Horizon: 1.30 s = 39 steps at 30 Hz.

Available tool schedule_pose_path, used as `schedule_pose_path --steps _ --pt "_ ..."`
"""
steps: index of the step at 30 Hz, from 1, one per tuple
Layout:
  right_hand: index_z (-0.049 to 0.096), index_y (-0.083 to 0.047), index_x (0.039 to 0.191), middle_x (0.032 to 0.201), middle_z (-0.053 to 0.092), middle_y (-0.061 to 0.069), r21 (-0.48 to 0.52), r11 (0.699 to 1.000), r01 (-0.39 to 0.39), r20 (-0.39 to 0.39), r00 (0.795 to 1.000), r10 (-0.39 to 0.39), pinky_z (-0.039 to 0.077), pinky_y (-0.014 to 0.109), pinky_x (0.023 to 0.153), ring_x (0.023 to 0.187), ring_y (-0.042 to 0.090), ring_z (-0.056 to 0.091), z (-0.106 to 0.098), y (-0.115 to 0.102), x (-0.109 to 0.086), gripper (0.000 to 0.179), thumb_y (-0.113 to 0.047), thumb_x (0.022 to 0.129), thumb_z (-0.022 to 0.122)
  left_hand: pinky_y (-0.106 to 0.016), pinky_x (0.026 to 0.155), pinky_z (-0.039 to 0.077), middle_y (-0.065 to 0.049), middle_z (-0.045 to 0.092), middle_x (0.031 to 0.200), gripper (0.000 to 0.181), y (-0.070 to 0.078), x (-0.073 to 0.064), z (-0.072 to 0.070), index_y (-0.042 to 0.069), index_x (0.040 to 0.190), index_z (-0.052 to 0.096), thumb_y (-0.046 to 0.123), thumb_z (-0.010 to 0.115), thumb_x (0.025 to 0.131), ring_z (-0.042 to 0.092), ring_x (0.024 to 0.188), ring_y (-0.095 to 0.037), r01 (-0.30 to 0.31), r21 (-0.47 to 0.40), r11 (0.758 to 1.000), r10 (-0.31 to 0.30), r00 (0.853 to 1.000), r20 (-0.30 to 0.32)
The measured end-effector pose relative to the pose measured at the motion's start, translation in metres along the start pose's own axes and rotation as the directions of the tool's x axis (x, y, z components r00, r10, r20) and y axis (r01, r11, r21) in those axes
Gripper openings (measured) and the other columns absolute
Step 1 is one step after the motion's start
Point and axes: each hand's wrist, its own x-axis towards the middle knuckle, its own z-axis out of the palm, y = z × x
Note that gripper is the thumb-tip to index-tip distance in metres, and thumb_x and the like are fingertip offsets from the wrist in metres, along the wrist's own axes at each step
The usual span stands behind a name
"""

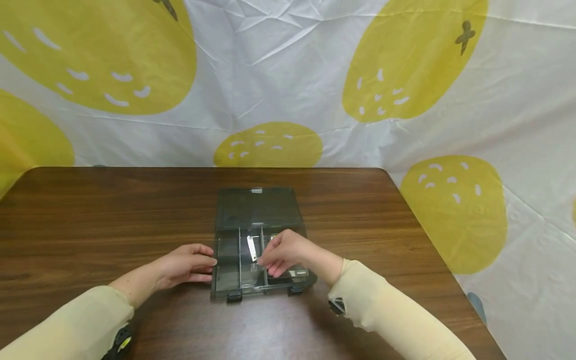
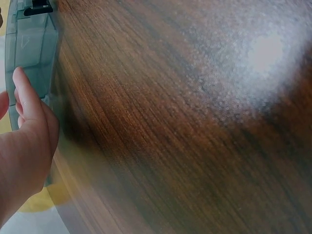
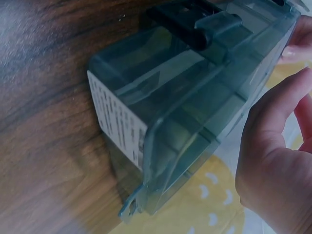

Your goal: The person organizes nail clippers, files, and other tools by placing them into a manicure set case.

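Note:
A dark, see-through plastic organizer box [image 1: 228,275] lies on the table with its lid [image 1: 258,207] folded back. Dividers split it into long compartments. My right hand [image 1: 288,252] is over its right half, thumb and fingertips pinched at the lower end of a slim silvery metal strip [image 1: 252,248] with holes near its ends. That strip slants over the middle compartment; the right wrist view does not show it. My left hand [image 1: 186,265] rests beside the box, its extended fingers at the left wall, also seen along the wall [image 2: 36,53] in the left wrist view.
Small items, one with a pale label [image 1: 298,273], lie in the right compartment, partly hidden by my right hand. Two black latches [image 1: 234,297] jut from the front edge. A printed white label [image 3: 117,119] covers part of the box's side. A yellow-patterned cloth [image 1: 279,100] hangs behind the table.

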Motion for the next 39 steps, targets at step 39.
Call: schedule_pose_path --steps 39 --pt "0.066 0.002 0.079 0.064 0.065 0.007 -0.308 0.939 0.152 -0.316 0.915 -0.252 0.057 0.027 0.055 0.053 0.012 0.059 -0.060 0.025 -0.023 0.015 -0.013 0.081 0.068 -0.026 0.065 0.058 -0.014 0.059 0.097 0.037 0.019 -0.013 -0.010 -0.006 0.113 0.048 0.027 0.048 0.095 0.058 0.079 -0.012 -0.045 0.380 0.924 0.149 0.957 -0.248"
